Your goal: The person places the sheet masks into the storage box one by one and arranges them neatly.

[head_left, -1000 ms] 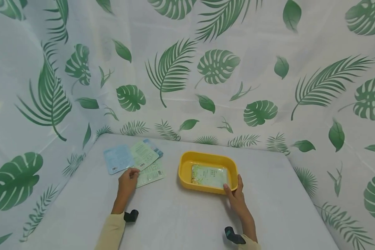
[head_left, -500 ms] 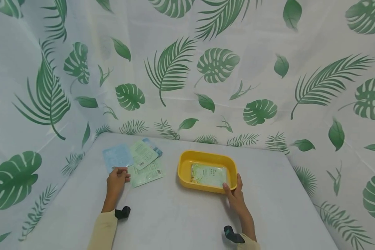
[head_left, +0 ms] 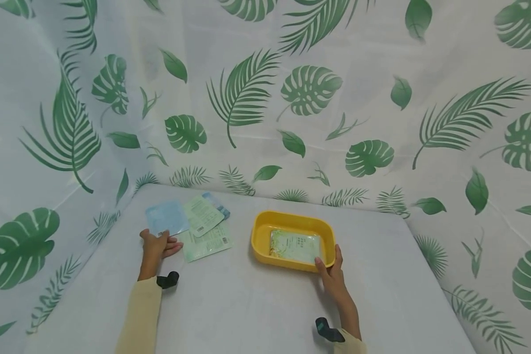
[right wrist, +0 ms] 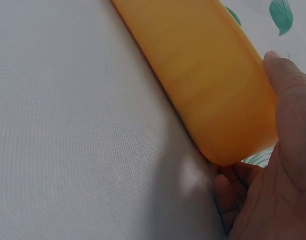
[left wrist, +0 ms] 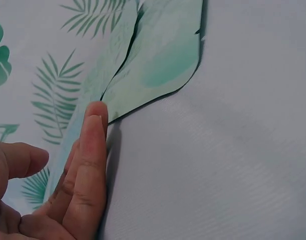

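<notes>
On your bench (head_left: 256, 309), the tray (head_left: 283, 264) sits right, its near right corner clasped by your right hand (head_left: 334, 279); four packets (head_left: 202, 215) overlap far left, your left hand (head_left: 157, 247) at their near edge, thumb and fingers apart. One packet (head_left: 295, 246) is in, so four seem left.

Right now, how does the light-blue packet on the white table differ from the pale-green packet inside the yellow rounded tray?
The light-blue packet lies beside other packets; the pale-green packet is apart, in the yellow tray. The blue one's face looks mostly plain; the green one's shows plant print. Both lie flat.
</notes>
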The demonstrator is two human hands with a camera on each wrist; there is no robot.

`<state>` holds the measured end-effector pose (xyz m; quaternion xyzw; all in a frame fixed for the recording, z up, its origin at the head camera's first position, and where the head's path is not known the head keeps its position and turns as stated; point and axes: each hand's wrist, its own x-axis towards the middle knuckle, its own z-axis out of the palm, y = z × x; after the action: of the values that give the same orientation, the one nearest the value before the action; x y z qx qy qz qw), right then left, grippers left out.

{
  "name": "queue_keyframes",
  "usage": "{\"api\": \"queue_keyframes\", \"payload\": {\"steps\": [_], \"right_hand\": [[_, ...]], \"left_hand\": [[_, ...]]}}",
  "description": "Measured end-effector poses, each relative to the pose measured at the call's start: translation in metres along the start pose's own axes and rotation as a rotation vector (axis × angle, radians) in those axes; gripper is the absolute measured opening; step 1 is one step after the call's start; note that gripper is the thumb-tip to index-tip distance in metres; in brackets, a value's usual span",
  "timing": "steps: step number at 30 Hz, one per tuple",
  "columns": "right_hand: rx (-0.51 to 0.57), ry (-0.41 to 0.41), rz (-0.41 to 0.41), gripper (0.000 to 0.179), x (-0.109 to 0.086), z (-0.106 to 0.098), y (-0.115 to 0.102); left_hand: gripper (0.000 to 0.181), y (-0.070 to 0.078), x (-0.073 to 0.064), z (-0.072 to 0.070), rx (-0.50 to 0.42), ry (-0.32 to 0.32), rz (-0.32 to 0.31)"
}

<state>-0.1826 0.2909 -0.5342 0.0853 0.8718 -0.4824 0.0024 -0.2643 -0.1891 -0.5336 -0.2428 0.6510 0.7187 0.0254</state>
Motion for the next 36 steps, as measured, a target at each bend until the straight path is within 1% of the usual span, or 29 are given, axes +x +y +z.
{"api": "queue_keyframes", "payload": {"steps": [3, 7, 11, 15, 18, 23, 26, 29, 32, 36], "right_hand": [[-0.003, 0.003, -0.002, 0.087, 0.000, 0.000, 0.000], [-0.007, 0.000, -0.006, 0.086, 0.001, 0.000, 0.001], [-0.008, -0.002, -0.006, 0.087, 0.002, 0.001, 0.001], [-0.007, -0.004, 0.004, 0.087, 0.002, 0.002, 0.001], [-0.007, -0.002, 0.002, 0.087, 0.002, 0.002, 0.002], [-0.011, 0.007, 0.002, 0.087, 0.001, 0.000, 0.002], [-0.011, 0.000, 0.013, 0.088, 0.002, -0.002, 0.002], [-0.005, -0.008, 0.024, 0.089, 0.002, -0.003, 0.001], [0.000, -0.009, 0.023, 0.089, 0.002, -0.002, 0.001], [0.003, -0.011, 0.021, 0.088, 0.003, 0.001, 0.001]], "left_hand": [[0.083, 0.001, 0.001, -0.004, -0.036, -0.005, -0.013], [0.080, 0.001, 0.000, -0.006, -0.046, 0.009, 0.018], [0.077, 0.000, 0.001, -0.004, 0.010, 0.052, 0.039], [0.078, 0.000, 0.006, -0.002, 0.075, 0.098, 0.020], [0.074, 0.000, 0.009, -0.002, 0.109, 0.131, 0.013], [0.066, 0.000, 0.014, -0.001, 0.137, 0.132, 0.018], [0.064, 0.001, 0.016, 0.000, 0.133, 0.122, 0.017], [0.061, 0.001, 0.014, -0.001, 0.112, 0.120, 0.028], [0.053, 0.000, 0.011, -0.003, 0.097, 0.129, 0.049], [0.035, -0.001, 0.009, -0.005, 0.112, 0.144, 0.080]]}}
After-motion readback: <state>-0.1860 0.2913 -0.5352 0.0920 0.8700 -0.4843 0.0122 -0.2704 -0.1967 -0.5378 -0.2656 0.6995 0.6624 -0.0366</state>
